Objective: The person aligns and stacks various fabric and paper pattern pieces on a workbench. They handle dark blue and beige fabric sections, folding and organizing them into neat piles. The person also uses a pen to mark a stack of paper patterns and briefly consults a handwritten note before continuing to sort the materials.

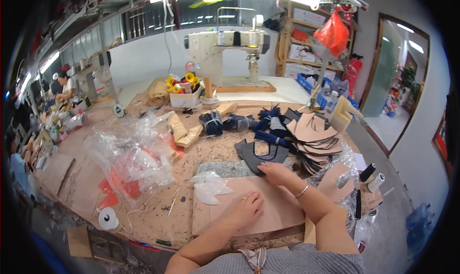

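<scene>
1. Nearest, taking the middle of the beige sheet (pixel 280 211) as the clock centre and twelve as away from the body, the left hand (pixel 247 209) lies palm down at the centre. Its fingers are loosely spread and a little bent; it seems to grip nothing, but below the palm I cannot see.
2. At ten o'clock, a white cut piece (pixel 211 188) with a pointed edge lies on the sheet, near the left hand.
3. At one o'clock, the right hand (pixel 278 173) has its fingers bent onto the near edge of the dark grey piece (pixel 247 155). Whether they pinch or only press, I cannot tell.
4. This U-shaped piece lies flat between twelve and one o'clock, partly on the grey speckled slab (pixel 220 168). I judge it light and soft, flexible like cloth or thin leather, not fragile; the curved neck may stretch or fold if pulled. The broad near end, or one wide side, looks the better place to take hold, with thumb below and fingers above.
5. Farther, at one to two o'clock, stands a fanned stack of beige-faced pieces (pixel 311 130); at eleven, tied dark bundles (pixel 212 123) rest on the worktop (pixel 194 161).
</scene>
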Demonstrator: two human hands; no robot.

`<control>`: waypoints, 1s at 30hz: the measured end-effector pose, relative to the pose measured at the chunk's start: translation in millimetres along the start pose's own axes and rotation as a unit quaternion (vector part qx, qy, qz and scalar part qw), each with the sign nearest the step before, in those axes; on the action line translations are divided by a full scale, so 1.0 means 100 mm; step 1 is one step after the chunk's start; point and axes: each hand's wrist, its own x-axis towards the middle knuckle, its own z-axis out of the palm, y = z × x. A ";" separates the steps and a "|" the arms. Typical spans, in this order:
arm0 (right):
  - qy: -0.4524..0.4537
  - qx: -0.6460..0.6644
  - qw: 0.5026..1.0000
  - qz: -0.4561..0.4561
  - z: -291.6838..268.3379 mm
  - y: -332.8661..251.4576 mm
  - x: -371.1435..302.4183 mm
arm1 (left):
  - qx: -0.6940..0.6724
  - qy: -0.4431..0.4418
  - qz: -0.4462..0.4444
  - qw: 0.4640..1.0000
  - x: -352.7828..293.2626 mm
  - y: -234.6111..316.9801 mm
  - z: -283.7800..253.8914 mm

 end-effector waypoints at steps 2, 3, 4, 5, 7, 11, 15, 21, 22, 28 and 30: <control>0.069 0.045 0.996 0.042 -0.11 -0.07 0.07 | 0.006 0.007 0.000 1.000 -0.01 -0.02 0.02; 0.141 0.086 0.983 0.076 -0.15 -0.06 0.06 | 0.008 0.010 0.000 1.000 -0.02 -0.02 0.00; 0.221 0.082 0.966 0.110 -0.23 -0.05 0.05 | -0.019 0.016 -0.007 1.000 -0.02 -0.01 -0.05; 0.298 0.077 0.940 0.147 -0.34 -0.06 0.02 | -0.048 0.020 -0.010 0.999 0.01 -0.01 -0.13; 0.341 0.133 0.911 0.191 -0.71 -0.27 0.04 | -0.064 0.107 -0.017 0.992 0.02 -0.21 -0.12; 0.206 0.098 0.970 0.086 -0.95 -0.81 -0.39 | 0.008 0.330 -0.211 0.920 -0.08 -0.74 -0.47; -0.099 0.200 0.970 -0.098 -1.04 -1.16 -0.72 | 0.143 0.228 -0.506 0.820 -0.31 -1.14 -0.41; 0.015 0.322 0.946 0.027 -0.92 -1.50 -0.37 | -0.145 0.214 -0.454 0.853 -0.35 -1.07 -0.68; 0.057 0.323 0.945 0.005 -0.81 -1.55 -0.22 | -0.154 0.250 -0.444 0.847 -0.41 -1.14 -0.67; 0.153 0.330 0.929 0.065 -0.26 -1.60 0.35 | 0.111 0.331 -0.460 0.816 -0.39 -0.97 -0.75; 0.161 0.348 0.920 0.076 -0.19 -1.66 0.40 | 0.038 0.245 -0.481 0.841 -0.48 -1.20 -0.66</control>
